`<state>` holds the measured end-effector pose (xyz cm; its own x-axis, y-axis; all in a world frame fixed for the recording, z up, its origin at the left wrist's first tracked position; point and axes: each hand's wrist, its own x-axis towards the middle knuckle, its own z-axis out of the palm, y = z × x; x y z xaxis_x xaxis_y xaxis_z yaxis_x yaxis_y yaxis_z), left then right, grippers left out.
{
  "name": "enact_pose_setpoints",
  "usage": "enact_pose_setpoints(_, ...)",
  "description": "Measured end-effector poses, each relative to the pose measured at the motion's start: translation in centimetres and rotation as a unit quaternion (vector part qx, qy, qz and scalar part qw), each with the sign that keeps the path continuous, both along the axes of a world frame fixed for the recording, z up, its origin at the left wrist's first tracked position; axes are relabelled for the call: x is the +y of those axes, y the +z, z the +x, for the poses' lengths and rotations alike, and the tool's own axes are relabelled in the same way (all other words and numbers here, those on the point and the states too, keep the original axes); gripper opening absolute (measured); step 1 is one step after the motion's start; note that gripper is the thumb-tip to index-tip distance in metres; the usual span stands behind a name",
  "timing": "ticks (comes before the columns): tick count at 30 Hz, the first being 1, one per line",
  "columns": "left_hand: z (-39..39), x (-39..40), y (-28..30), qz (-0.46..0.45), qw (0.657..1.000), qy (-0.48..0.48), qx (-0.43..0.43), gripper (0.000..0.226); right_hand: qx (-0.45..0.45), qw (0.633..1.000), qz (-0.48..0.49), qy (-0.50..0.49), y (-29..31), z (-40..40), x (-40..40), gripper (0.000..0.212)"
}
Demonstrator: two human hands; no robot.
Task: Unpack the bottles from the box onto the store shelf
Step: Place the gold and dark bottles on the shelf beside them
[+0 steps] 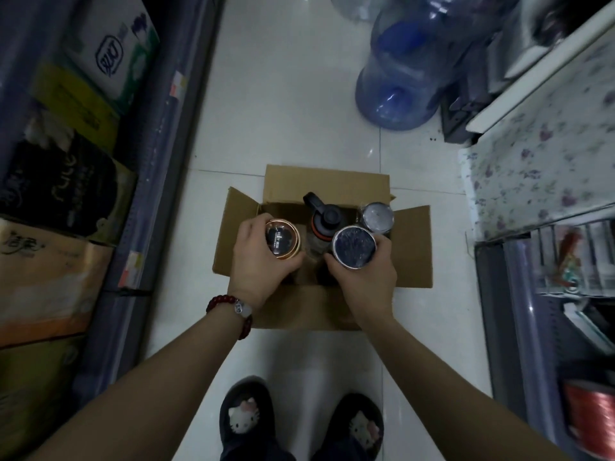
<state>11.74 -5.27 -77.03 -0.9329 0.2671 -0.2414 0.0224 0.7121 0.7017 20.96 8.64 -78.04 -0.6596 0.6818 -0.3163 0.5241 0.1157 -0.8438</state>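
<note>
On white tiles, an open box (412,247) holds 4 bottles; left grip (256,261) grasps the copper-lidded bottle (283,239); right grip (366,277), the dark-lidded bottle (353,248).

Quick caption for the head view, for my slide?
Left hand and right hand each grip a bottle in the open cardboard box on the floor.

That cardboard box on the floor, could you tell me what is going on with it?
A person stands over the open cardboard box, gripping a bottle in each hand: the left hand holds the copper-rimmed bottle, the right hand the dark-lidded bottle. A black-capped bottle and a silver-lidded bottle sit in the box.
</note>
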Motion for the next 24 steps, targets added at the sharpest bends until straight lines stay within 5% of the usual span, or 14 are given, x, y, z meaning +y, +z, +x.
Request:
enact_pose_setpoints(13, -4.3, 6.7, 28.0, 0.064, 0.994, -0.06, 0.069, 0.073, 0.064, 0.997, 0.025, -0.02, 26.5, -2.9, 5.8, 0.064)
enact_pose_setpoints(24, -5.1, 16.4, 54.7, 0.261, 0.963, -0.069, 0.008, 0.082, 0.214, 0.973, 0.024, -0.087, 52.8, -3.2, 15.0, 0.072)
